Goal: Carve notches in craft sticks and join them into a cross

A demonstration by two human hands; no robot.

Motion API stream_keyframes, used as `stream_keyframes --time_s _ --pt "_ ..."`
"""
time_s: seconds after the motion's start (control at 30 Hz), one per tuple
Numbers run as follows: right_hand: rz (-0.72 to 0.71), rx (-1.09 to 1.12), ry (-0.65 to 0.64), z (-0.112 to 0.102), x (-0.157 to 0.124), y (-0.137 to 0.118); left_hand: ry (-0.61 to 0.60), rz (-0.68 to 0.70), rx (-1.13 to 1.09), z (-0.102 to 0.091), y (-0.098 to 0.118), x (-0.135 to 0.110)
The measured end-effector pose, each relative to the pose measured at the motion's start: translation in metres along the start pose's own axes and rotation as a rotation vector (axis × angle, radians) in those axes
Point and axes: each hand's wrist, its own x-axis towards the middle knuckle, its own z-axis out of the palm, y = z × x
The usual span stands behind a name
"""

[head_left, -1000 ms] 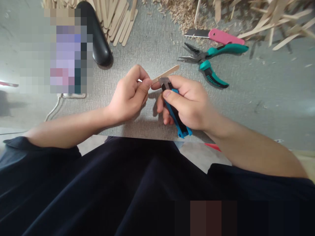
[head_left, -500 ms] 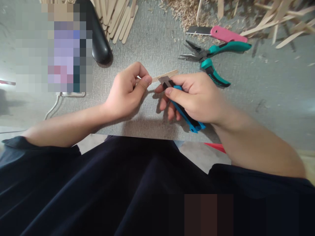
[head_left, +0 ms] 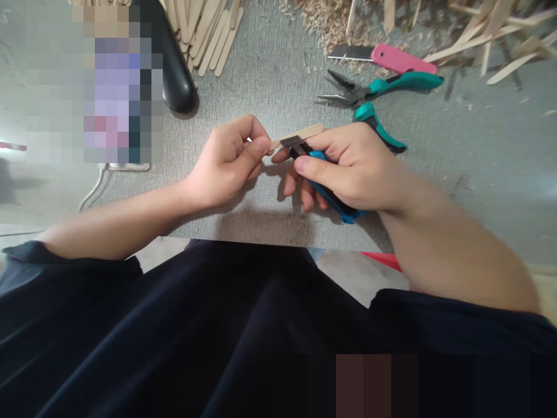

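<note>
Head view: left hand [head_left: 226, 162] pinches a stick [head_left: 307, 132] by its end; right hand [head_left: 352, 168] is clenched round a knife [head_left: 333, 200], blade [head_left: 290, 141] on the stick just beside that grip. Light, thin wood, probably brittle: best held close to the blade.

A craft workbench: wooden sticks [head_left: 208, 32], shavings [head_left: 324, 17], pliers [head_left: 374, 101].

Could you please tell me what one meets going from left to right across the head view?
Black rounded object → left hand pinching the wooden stick → right hand holding the blue utility knife → loose wooden sticks at the far right.
</note>
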Motion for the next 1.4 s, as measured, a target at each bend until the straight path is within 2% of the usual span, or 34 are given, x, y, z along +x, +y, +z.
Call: stream_keyframes --time_s 0.17,0.33,0.4,0.6,0.77,0.97,1.17,1.4 --pt "0.031 0.004 -0.056 0.002 0.000 -0.002 -0.027 -0.076 -0.080 0.002 0.000 -0.002" --pt "-0.010 0.031 0.041 0.003 0.000 0.001 -0.022 0.011 -0.086 -0.002 -0.015 -0.003" --pt "-0.028 0.045 0.083 0.004 0.001 0.003 -0.033 0.007 -0.057 -0.005 -0.020 -0.003" --pt "-0.021 0.056 0.078 0.014 0.004 0.007 -0.042 -0.011 -0.024 -0.005 -0.026 -0.001" --pt "0.008 0.082 0.081 0.019 0.004 0.005 -0.032 -0.020 -0.042 -0.001 -0.016 -0.003" --pt "-0.036 0.111 0.018 0.012 0.007 0.012 -0.026 -0.107 -0.117 0.006 0.003 -0.006" --pt "-0.060 0.148 -0.061 0.000 0.010 0.015 -0.025 -0.087 -0.228 0.009 0.002 -0.002" --pt "-0.081 0.111 -0.164 -0.013 0.009 0.011 -0.079 -0.150 -0.213 0.000 0.010 -0.001"
